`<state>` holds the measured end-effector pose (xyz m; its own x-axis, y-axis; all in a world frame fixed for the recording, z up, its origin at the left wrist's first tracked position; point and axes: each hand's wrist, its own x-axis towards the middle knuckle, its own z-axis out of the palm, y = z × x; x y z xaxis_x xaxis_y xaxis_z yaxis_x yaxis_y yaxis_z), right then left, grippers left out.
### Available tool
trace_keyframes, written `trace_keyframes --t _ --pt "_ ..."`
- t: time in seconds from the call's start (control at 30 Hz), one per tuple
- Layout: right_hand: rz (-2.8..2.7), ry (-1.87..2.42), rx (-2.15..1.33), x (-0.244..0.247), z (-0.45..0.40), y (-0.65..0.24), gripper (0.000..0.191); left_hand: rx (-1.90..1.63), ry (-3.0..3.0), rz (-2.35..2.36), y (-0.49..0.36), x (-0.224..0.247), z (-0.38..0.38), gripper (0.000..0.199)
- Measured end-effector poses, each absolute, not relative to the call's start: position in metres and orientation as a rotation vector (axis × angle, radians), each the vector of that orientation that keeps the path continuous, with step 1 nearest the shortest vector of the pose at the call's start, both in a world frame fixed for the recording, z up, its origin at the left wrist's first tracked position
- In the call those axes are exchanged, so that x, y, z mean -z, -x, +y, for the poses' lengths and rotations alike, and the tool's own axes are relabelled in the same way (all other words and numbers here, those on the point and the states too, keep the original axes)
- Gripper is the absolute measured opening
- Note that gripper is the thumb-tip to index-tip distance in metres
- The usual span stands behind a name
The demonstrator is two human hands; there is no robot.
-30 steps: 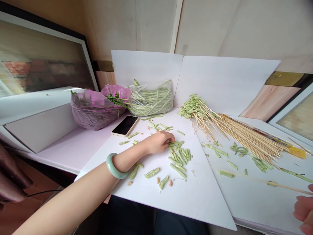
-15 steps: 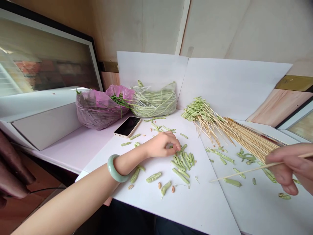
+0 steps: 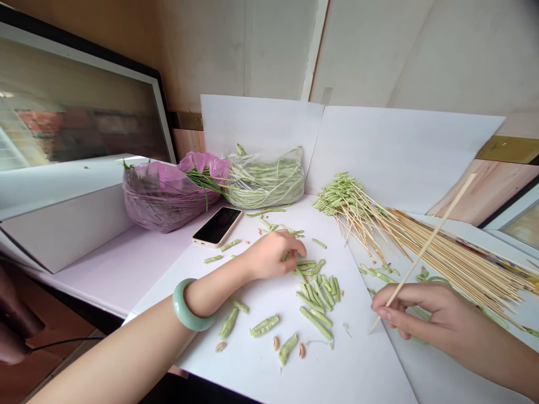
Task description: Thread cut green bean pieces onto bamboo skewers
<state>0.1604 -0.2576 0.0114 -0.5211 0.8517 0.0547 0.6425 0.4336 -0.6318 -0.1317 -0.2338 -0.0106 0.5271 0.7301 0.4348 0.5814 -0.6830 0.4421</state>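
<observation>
My right hand [image 3: 421, 314] pinches a thin bamboo skewer [image 3: 433, 235] near its lower end. The skewer slants up to the right, and its lower tip is just above the white board. My left hand [image 3: 275, 253], with a green bangle [image 3: 191, 304] on the wrist, is curled over the cut green bean pieces, its thumb and fingers closed at a bean piece [image 3: 300, 274]; the fingertips are partly hidden. Beside it lies a cluster of short bean pieces [image 3: 322, 292]. Nearer me are a wider pod piece [image 3: 265, 325] and loose brown beans [image 3: 302, 350].
Bean-loaded skewers [image 3: 343, 193] are piled at the back right, beside a bundle of bare skewers [image 3: 455, 258]. A clear bag of long beans [image 3: 269, 179], a purple bag of greens [image 3: 168, 193] and a phone [image 3: 218, 226] are at the back left. A white box [image 3: 71, 224] stands left.
My right hand has come in from the right edge, and the skewer has turned from nearly level to steeply slanted. My left hand has shifted slightly left, away from the bean cluster.
</observation>
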Motion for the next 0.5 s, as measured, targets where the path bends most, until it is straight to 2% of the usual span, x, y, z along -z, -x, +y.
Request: trace_keyframes --t 0.1,0.27,0.37,0.5 --pt "-2.325 1.185 -0.894 -0.013 -0.252 -0.161 0.036 -0.983 -2.376 1.609 0.146 0.003 -0.227 0.026" --pt "-2.276 1.07 -0.733 -0.022 -0.235 -0.148 0.032 -0.995 -2.142 2.113 0.174 -0.014 -0.224 0.03" --pt "-2.256 0.983 -0.689 -0.019 -0.224 -0.133 0.029 -0.82 -2.041 2.294 0.186 -0.021 -0.229 0.029" --pt "-2.19 0.9 -0.774 -0.012 -0.22 -0.111 0.028 -0.446 -1.994 2.323 0.198 -0.028 -0.239 0.013"
